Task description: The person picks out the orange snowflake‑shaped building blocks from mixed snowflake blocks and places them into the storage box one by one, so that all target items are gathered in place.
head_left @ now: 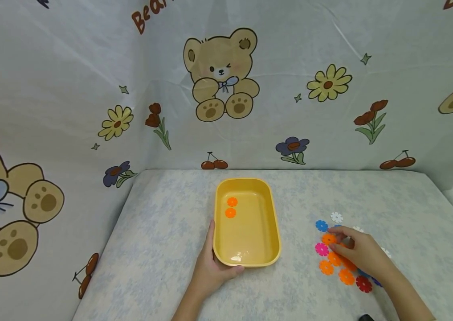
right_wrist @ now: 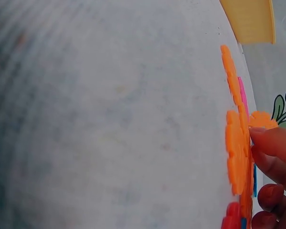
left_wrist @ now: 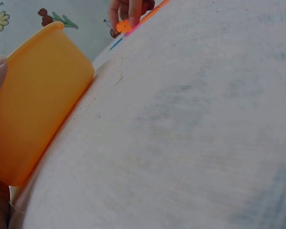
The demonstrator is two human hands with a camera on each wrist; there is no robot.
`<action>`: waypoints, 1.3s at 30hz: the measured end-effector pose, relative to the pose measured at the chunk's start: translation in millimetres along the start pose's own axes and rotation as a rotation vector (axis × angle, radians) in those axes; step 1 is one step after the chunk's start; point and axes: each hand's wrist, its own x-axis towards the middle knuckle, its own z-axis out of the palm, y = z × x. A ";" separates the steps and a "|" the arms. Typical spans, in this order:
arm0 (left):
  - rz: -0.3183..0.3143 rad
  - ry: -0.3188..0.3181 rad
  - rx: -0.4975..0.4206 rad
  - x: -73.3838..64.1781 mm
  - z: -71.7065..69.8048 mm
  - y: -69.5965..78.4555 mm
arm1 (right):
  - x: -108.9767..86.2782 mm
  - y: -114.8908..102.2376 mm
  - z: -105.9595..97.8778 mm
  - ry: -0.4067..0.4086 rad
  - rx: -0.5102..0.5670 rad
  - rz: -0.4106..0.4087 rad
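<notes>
A yellow plastic tray point(head_left: 246, 236) stands on the table with two orange flower-shaped discs point(head_left: 231, 207) inside, toward its far left. My left hand point(head_left: 211, 272) grips the tray's near left corner, thumb along the near side and fingers at the left wall. To the right, my right hand point(head_left: 364, 254) is over a loose group of flower-shaped discs point(head_left: 346, 277). Its thumb and a finger pinch one orange disc point(right_wrist: 262, 119), which stands tilted up off the others in the right wrist view. The palm hides part of the group.
Around the right hand lie a pink disc point(head_left: 322, 249), a blue disc point(head_left: 321, 225), a white disc point(head_left: 336, 217) and a red disc point(head_left: 364, 284). A small black object point(head_left: 365, 317) shows at the bottom edge. A bear-printed cloth point(head_left: 274, 120) hangs behind the table.
</notes>
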 end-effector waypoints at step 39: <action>0.008 -0.001 0.003 0.4 0.2 1.1 | -0.8 -3.4 -3.0 0.056 -0.125 0.040</action>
